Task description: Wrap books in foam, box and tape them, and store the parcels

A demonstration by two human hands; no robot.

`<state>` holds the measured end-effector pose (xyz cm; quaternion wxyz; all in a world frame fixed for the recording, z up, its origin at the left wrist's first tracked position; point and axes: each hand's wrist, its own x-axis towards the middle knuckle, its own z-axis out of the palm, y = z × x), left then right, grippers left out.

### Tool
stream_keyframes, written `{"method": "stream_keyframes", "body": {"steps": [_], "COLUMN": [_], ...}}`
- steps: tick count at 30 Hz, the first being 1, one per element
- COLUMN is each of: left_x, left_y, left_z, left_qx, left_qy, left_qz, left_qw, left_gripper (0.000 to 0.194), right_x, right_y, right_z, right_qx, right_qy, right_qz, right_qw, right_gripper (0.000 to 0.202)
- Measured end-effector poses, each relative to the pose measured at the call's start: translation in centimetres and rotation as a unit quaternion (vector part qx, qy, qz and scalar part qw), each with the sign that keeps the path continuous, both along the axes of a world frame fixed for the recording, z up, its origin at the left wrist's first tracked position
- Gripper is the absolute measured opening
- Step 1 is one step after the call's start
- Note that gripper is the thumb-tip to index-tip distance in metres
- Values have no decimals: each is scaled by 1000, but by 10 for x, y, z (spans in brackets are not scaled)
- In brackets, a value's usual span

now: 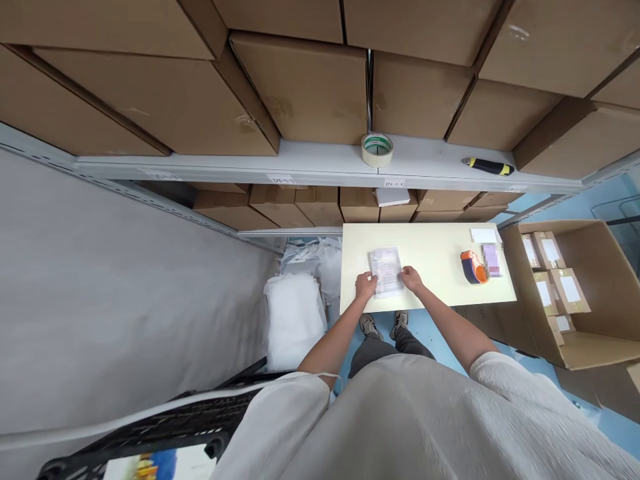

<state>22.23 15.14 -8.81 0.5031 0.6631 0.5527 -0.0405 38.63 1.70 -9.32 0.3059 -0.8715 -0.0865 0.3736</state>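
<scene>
A flat, clear-wrapped packet [387,272] with a pale printed surface lies on the cream table [430,240]. My left hand [367,285] grips its lower left edge, fingers bent around the rim. At the right edge, my right hand [411,278] pinches the packet between thumb and fingers. An orange and dark blue tape dispenser [474,268] stands toward the table's right end, beside a blurred purple item [492,259] and a white slip [483,235].
Cardboard boxes [305,87] fill the shelf ahead, with a tape roll [377,150] and a yellow-black cutter [488,166] on its ledge. White wrapping sheets [295,320] are stacked left. An open carton [607,267] holding small boxes stands right.
</scene>
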Motion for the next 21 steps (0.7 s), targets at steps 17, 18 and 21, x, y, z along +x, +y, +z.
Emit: {"method": "stream_keyframes", "body": {"steps": [17, 18, 21], "left_x": [-4, -3, -1], "left_y": [17, 16, 18], "left_z": [-15, -14, -13], "left_qx": [36, 26, 21], "left_qy": [5, -18, -31], "left_qz": [7, 0, 1], "left_qw": [999, 999, 999], "left_gripper": [10, 10, 11], "right_x": [-10, -12, -18], "right_y": [4, 5, 10], "right_z": [-12, -12, -14], "right_qx": [-25, -22, 3], "right_qy": [-25, -19, 2], "right_qz": [-3, -6, -19], "right_qw": [999, 1000, 1000], "right_gripper": [25, 25, 27]}}
